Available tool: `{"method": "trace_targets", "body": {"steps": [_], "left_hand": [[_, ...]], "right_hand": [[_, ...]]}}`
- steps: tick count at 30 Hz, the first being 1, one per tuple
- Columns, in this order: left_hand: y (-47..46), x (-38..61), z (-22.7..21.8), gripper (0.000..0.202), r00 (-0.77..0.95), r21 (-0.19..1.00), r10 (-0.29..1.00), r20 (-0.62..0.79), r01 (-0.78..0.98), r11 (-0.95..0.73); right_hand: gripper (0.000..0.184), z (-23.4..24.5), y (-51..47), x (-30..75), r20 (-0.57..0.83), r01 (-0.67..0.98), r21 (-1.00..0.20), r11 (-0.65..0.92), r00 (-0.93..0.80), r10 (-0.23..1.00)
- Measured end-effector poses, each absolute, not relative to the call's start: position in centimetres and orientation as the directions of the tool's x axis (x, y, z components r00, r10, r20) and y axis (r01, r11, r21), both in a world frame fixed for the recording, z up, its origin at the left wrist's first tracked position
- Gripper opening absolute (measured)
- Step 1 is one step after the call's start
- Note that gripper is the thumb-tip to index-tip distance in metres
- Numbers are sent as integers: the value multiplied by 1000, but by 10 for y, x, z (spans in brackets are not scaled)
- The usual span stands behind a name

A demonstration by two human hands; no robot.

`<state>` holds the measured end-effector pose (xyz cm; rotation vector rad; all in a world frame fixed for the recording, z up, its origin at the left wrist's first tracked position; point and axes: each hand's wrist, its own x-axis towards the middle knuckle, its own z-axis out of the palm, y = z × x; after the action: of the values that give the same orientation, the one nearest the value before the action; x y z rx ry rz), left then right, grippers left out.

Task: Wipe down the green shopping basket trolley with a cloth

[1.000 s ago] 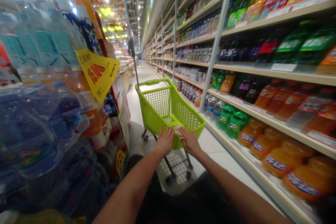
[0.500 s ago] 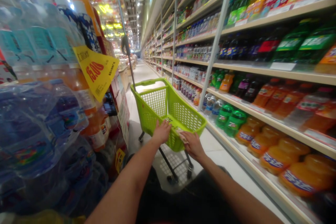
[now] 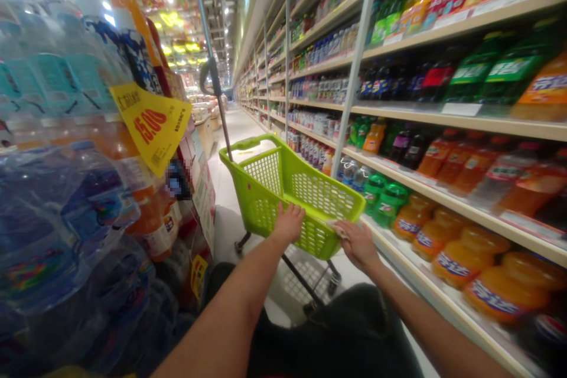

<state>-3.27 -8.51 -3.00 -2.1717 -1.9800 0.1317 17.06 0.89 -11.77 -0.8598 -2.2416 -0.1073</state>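
Since the frame a second ago: cart has rolled on and swung right towards the shelving, and both hands have slid right along its near rim.

Largest first:
- Long beige shelving run [image 3: 443, 109] on the right, flat boards on slim metal uprights, packed with glossy plastic bottles. Round orange soda bottles [image 3: 482, 292] sit lowest, green ones [image 3: 385, 201] beside them.
- Left: a stack of shrink-wrapped bottle packs [image 3: 53, 224] in crinkly clear film, close to the person's left arm.
- Pale smooth tiled floor [image 3: 225, 189] runs down the aisle.
- Lime-green plastic mesh cart [image 3: 319, 235] stands mid-aisle, angled, basket apparently bare. It has a rigid perforated wall, a grey pull pole [image 3: 221, 112] at the far end and small castors [image 3: 334, 276].
- Yellow diamond price tag [image 3: 150, 127], thin card.
- Left hand [image 3: 289, 223]: fingers curled over the near rim, clamped.
- Right hand [image 3: 358, 243]: closed on the near right corner, with a small pale scrap [image 3: 336, 227] under the fingers. Can't tell what it is.

Step in hand, as judged: steering the cart down the aisle. Keeping it straight calls for even push on both sides, clear of the stack and the shelf edge.
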Motion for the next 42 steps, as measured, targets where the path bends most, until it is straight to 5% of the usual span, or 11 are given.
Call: {"method": "trace_targets", "body": {"steps": [20, 24, 35, 42], "left_hand": [[-83, -39, -6, 76, 7, -113, 999, -49, 993, -12], [-85, -45, -8, 72, 68, -106, 998, -3, 992, -68], [-106, -85, 2, 74, -124, -198, 985, 116, 969, 146], [-120, -96, 6, 69, -159, -221, 958, 239, 952, 213]], "right_hand": [[35, -120, -2, 172, 640, 733, -97, 673, -472, 606], [37, -121, 22, 196, 615, 737, -104, 667, -480, 626], [46, -115, 33, 185, 681, 821, -157, 549, -312, 662], [52, -97, 8, 114, 665, 728, -118, 676, -447, 598]]}}
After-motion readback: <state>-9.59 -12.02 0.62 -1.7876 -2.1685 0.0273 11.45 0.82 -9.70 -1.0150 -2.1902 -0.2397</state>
